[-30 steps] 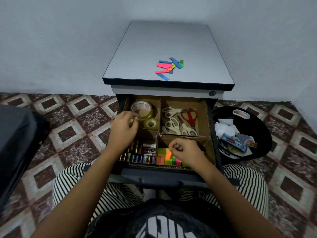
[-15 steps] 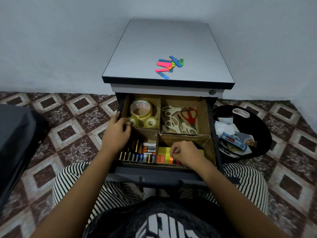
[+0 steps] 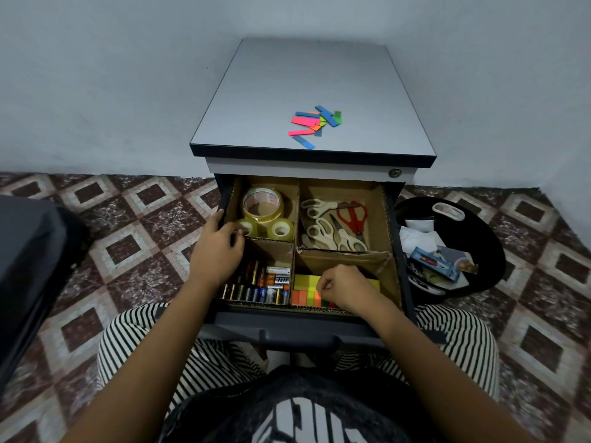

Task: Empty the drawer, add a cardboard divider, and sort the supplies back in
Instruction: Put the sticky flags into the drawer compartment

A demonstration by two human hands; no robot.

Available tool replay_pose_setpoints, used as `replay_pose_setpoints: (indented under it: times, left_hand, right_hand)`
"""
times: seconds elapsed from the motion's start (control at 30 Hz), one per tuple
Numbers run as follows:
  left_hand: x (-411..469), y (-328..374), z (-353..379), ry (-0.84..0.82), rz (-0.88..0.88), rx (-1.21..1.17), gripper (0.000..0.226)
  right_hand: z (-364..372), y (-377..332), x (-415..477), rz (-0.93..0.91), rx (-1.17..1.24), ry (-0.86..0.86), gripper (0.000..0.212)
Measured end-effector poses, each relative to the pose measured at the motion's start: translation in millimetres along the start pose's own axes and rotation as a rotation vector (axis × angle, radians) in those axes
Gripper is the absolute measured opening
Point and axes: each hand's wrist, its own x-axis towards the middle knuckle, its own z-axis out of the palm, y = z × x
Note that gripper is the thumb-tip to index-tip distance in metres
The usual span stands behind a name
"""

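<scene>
Both hands are mid-frame in the drawer [image 3: 287,322]. Left hand [image 3: 217,254] fingers touch a tape roll [image 3: 247,226]. Right hand [image 3: 347,287] fingers curl over notes [image 3: 305,282]; I cannot tell what either holds.

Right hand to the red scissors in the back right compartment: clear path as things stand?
Probably yes. The right hand sits in the front right compartment, and only the low cardboard divider lies between it and the red scissors, which lie uncovered from above beside the white scissors.
</scene>
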Motion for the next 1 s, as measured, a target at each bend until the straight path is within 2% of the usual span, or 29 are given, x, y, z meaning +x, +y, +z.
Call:
replay_pose_setpoints:
  times: [0.3, 0.47, 0.6, 0.8, 1.0]
  left_hand:
    - [0.2, 0.0, 0.0, 0.002, 0.003, 0.006, 0.031]
    - [-0.7, 1.4, -1.3, 0.007, 0.001, 0.002, 0.031]
    - [-0.6, 1.0, -1.5, 0.019, -0.002, -0.023, 0.033]
    - [6.5, 5.3, -6.2, 0.030, 0.000, -0.115, 0.041]
    - [28.6, 37.1, -13.2, 0.113, 0.188, -0.122, 0.038]
  right_hand:
    - [-0.2, 0.7, -2.3, -0.053, 0.013, 0.010, 0.018]
    - [-0.1, 0.9, -3.7, -0.084, 0.034, 0.085, 0.017]
    - [0.3, 0.5, -9.6, -0.180, 0.098, 0.213, 0.018]
    - [-15.6, -8.5, -14.4, -0.344, 0.253, 0.517, 0.016]
    - [-68.1, -28.6, 6.8, -0.383, 0.262, 0.700, 0.018]
